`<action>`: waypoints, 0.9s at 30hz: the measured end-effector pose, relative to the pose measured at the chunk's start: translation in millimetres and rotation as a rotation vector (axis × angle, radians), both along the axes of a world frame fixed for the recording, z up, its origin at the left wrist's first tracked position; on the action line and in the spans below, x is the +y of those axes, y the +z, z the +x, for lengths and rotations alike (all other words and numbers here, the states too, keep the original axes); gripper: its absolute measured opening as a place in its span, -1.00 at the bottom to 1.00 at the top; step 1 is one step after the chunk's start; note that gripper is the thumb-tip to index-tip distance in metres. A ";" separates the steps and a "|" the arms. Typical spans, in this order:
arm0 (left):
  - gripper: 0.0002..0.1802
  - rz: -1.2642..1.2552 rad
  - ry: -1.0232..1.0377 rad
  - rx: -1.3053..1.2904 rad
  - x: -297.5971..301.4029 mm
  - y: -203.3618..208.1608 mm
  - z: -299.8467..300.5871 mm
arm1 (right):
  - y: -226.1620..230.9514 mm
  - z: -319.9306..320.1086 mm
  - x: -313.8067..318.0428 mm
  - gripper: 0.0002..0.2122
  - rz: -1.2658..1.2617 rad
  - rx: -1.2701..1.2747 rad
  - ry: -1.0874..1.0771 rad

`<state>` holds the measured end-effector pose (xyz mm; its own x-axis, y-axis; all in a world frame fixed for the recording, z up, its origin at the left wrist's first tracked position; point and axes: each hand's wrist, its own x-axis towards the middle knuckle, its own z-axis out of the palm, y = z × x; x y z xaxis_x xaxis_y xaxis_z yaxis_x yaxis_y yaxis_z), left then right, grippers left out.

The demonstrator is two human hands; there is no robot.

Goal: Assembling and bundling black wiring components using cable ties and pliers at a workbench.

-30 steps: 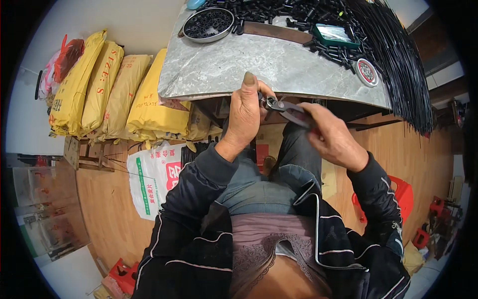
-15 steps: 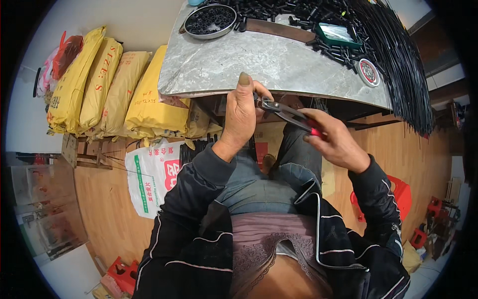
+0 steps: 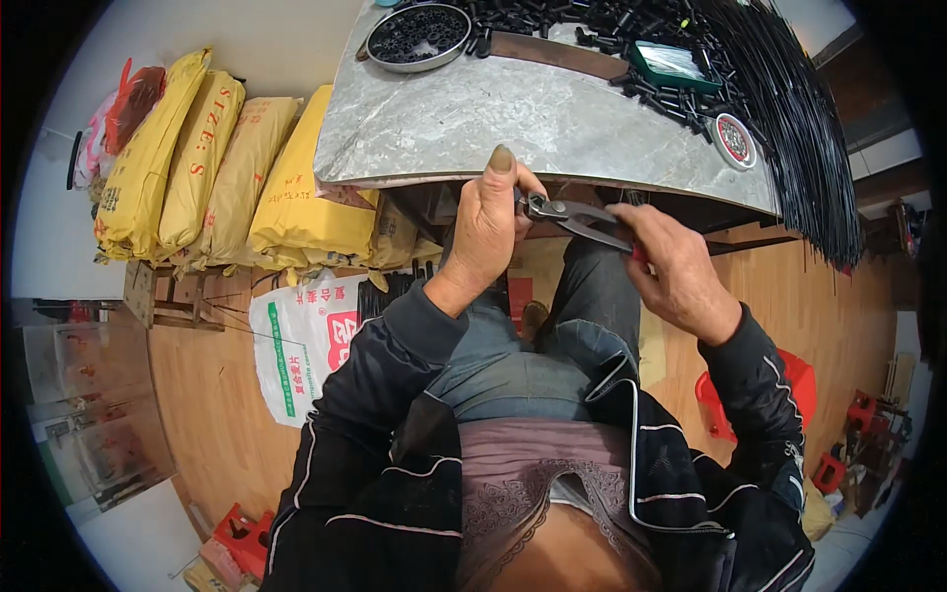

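Note:
In front of the table edge, my right hand [image 3: 681,268] is closed around the handles of a pair of pliers [image 3: 590,225] with dark metal arms and red grips. The pliers' jaws point left and meet the curled fingers of my left hand [image 3: 485,225]. That hand is closed with its thumb raised. Whatever lies between its fingers at the jaws is hidden or too small to name.
The grey marbled table [image 3: 434,133] holds a round pan of small black rings [image 3: 419,39], a flat brown blade-like strip [image 3: 557,56], black tubular parts, a green tray [image 3: 676,67], a small round dish [image 3: 732,141] and long black rods [image 3: 804,148]. Yellow sacks [image 3: 306,197] stand left.
Both hands have shifted slightly to the right with the pliers. The handle arms look a little farther apart now. My left thumb is still raised.

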<state>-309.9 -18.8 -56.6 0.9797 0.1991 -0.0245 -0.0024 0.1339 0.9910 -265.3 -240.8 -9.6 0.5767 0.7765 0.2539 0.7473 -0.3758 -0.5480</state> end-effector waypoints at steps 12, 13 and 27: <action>-0.18 -0.084 -0.169 -0.005 2.3 -0.9 1.9 | 6.0 -4.6 3.6 -0.74 -0.110 1.340 0.036; -0.18 -0.085 -0.167 -0.003 2.4 -0.8 2.1 | 7.3 -3.6 3.0 -0.73 -0.123 1.354 0.047; -0.30 0.051 -0.034 -0.290 -1.5 -15.9 19.3 | 2.9 -26.2 15.9 -0.66 -0.042 1.504 -0.013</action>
<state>-290.6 -20.4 -72.5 0.9505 0.1599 0.2666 -0.2828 0.0889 0.9551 -291.5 -224.9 -6.7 0.2784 0.7606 -0.5864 -0.4901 -0.4126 -0.7678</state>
